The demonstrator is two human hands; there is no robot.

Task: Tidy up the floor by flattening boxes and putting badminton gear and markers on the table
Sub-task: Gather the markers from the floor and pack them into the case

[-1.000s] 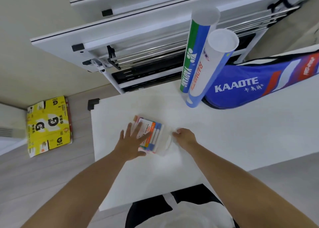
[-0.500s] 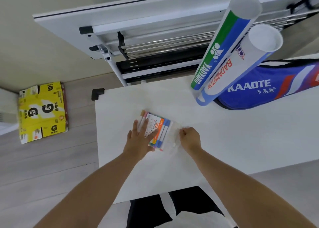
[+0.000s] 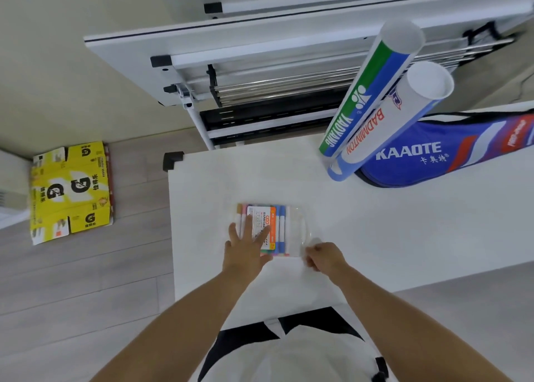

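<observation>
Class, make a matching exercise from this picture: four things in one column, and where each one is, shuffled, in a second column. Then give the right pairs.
1. marker pack
2. yellow box
3. shuttlecock tubes
4. racket bag

A. lying flat on the floor
B. under the left hand
C. standing upright on the table
D. lying on the table behind the tubes

Pairs: 1-B, 2-A, 3-C, 4-D

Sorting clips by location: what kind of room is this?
Probably a plain indoor activity or storage room, not a kitchen: pale plank floor, a white table bearing shuttlecock tubes and a racket bag, folded tables stacked against the wall.
</observation>
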